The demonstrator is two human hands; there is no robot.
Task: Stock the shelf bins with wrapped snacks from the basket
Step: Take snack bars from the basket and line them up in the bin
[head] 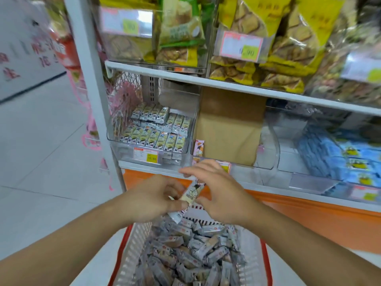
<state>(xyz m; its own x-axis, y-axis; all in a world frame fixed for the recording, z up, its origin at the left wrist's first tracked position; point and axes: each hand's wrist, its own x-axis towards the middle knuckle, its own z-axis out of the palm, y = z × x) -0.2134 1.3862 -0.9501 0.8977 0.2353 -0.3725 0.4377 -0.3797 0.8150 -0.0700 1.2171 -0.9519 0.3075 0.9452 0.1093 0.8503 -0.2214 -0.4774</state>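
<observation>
A wrapped snack bar (192,193) is held above the basket (132,244) between both hands: the left hand (152,198) is curled round its lower end, with what looks like one or more further bars tucked beneath in the same grip, while the right hand (214,190) is closed lightly on its upper end, thumb below and fingers arched over. The bar is tilted, its top pointed toward one o'clock, probably so that it can be squared up and turned to match the rows already laid in the bin. The basket, at six o'clock in the view, is heaped with loose wrapped snacks (189,254), so much stock is judged to remain. The left clear bin (148,139), at eleven o'clock from the hands, is filled with matching bars (156,129) set in neat rows, face up; space appears left only on top of the rows and toward the back. The middle bin (235,149), at one o'clock, is taken up by a brown cardboard piece (228,129), with a pink pack (199,147) standing at its left wall. The bin's clear front lip and the white shelf edge (226,84) above it bound the opening; the gap between them is thought ample for a hand carrying a bar, provided the lip is cleared on the way in.
</observation>
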